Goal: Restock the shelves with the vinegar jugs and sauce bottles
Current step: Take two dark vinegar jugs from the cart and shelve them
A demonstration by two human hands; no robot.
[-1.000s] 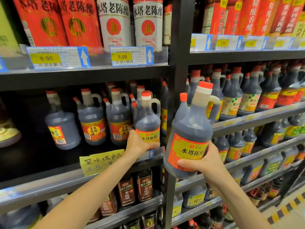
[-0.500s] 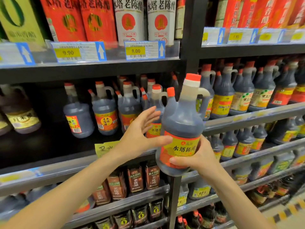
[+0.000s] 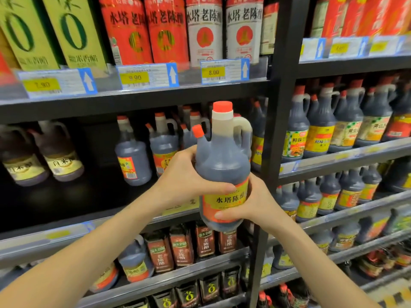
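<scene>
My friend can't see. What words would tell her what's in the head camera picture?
Two hands hold a dark vinegar jug with a red cap upright in front of store shelves: the left hand grips its side, the right hand its lower label. Behind it, similar jugs stand on the dark shelf, with price tags above.

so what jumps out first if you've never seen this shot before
The dark vinegar jug with its orange cap, held up in the centre: the left hand grips its shoulder and the right hand grips its labelled lower body. Behind it, more jugs stand on the middle shelf, and big red-labelled bottles line the top shelf above blue-arrowed price tags.
</scene>
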